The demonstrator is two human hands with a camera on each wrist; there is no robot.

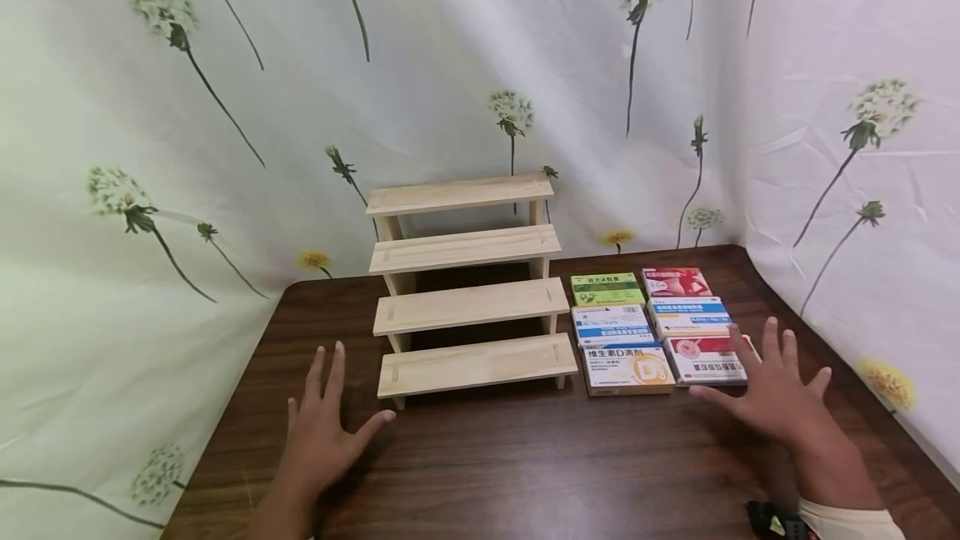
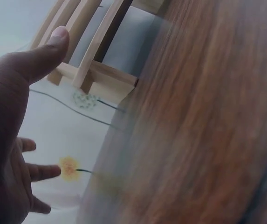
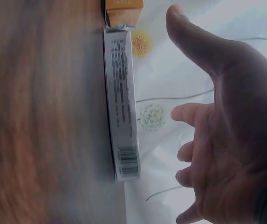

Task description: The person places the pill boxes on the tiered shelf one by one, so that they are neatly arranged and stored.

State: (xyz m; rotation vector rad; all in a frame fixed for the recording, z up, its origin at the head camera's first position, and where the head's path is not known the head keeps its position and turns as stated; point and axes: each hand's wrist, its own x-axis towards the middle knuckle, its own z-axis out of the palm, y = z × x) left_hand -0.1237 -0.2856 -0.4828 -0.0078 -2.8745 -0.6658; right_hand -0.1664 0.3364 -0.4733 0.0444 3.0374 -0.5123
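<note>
A pale wooden rack with several stepped shelves (image 1: 476,365) stands at the middle back of the table. To its right lie medicine boxes in two columns: a green box (image 1: 606,289), a red box (image 1: 675,282), two blue-and-white boxes (image 1: 611,326) (image 1: 688,316), a white-and-orange vitamin D box (image 1: 628,367) and a red-and-white box (image 1: 705,358). My left hand (image 1: 322,432), fingers spread, is left of the rack's front and holds nothing. Near the red-and-white box, partly covering its right end in the head view, my right hand (image 1: 780,394) is spread and holds nothing.
The dark brown wooden table (image 1: 510,465) carries the rack and boxes. White cloth (image 1: 435,90) printed with dandelions hangs behind and along both sides. A dark wristband (image 1: 780,521) is at the right wrist.
</note>
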